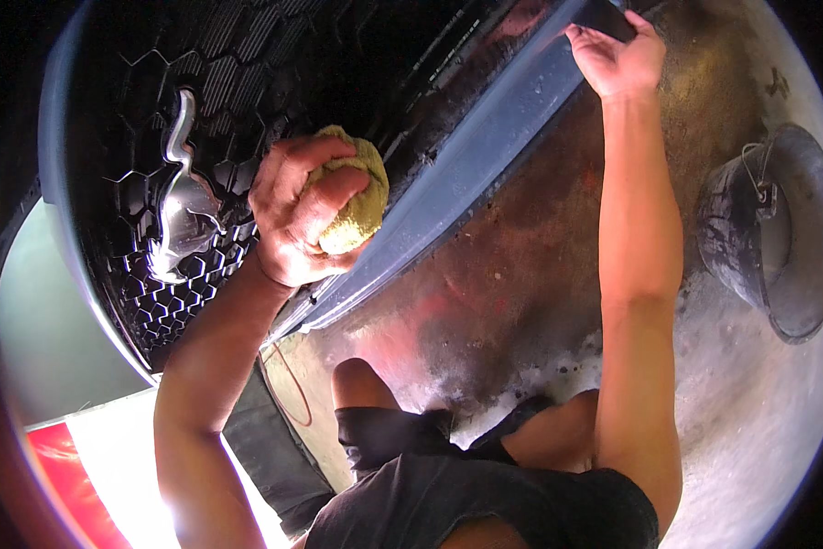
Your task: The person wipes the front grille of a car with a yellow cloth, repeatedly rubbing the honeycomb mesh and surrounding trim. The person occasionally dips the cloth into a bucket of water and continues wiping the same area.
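Observation:
My left hand (295, 213) grips a wadded yellow cloth (353, 206) beside the black honeycomb grille (168, 309) of a car. A chrome horse emblem (185, 202) is mounted on that grille, left of my hand. My right hand (617, 65) is at the top right, with fingers and thumb around a flat black pad (604, 19). The pad is against or just over the far part of the blue-grey bumper lip (466, 158); its far side is cut off by the picture's edge. Small specks dot the lip.
A black bucket (734, 226) with a wire handle stands on the stained concrete floor (507, 274) at the right. A thin cord (301, 418) curves over the floor by a dark mat-like thing (274, 446). Bright light glares at the lower left, near a red panel (65, 460).

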{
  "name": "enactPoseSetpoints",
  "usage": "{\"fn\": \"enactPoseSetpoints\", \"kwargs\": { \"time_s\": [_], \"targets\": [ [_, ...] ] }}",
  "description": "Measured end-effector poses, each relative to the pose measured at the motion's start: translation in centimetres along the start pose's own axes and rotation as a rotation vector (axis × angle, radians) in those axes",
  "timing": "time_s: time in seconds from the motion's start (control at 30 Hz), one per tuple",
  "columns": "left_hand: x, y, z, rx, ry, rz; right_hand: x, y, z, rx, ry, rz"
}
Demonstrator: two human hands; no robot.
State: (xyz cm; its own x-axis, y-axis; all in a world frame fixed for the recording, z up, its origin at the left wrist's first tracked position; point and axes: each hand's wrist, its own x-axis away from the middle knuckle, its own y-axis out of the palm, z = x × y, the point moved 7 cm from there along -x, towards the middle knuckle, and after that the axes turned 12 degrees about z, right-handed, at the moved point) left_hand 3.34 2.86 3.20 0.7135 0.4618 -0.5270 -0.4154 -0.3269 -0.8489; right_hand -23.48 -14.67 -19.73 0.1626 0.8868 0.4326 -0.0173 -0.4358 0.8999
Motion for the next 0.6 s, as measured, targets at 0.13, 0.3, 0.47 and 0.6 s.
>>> {"fn": "enactPoseSetpoints", "kwargs": {
  "time_s": [0.13,0.3,0.47,0.6],
  "targets": [
    [-0.5,0.4,0.1,0.012,0.012,0.007,-3.6,-0.2,-1.2,-0.001,0.039,0.02],
    [-0.8,0.0,0.0,0.005,0.023,0.009,-3.4,-0.7,-1.1,0.106,0.116,0.166],
    [-0.3,0.1,0.1,0.02,0.003,-0.006,-1.5,-1.0,-0.2,0.03,0.024,0.164],
    [-0.4,-0.2,0.1,0.012,-0.005,-0.007,-1.7,0.4,-0.8,-0.014,-0.008,0.074]
  ]
}}
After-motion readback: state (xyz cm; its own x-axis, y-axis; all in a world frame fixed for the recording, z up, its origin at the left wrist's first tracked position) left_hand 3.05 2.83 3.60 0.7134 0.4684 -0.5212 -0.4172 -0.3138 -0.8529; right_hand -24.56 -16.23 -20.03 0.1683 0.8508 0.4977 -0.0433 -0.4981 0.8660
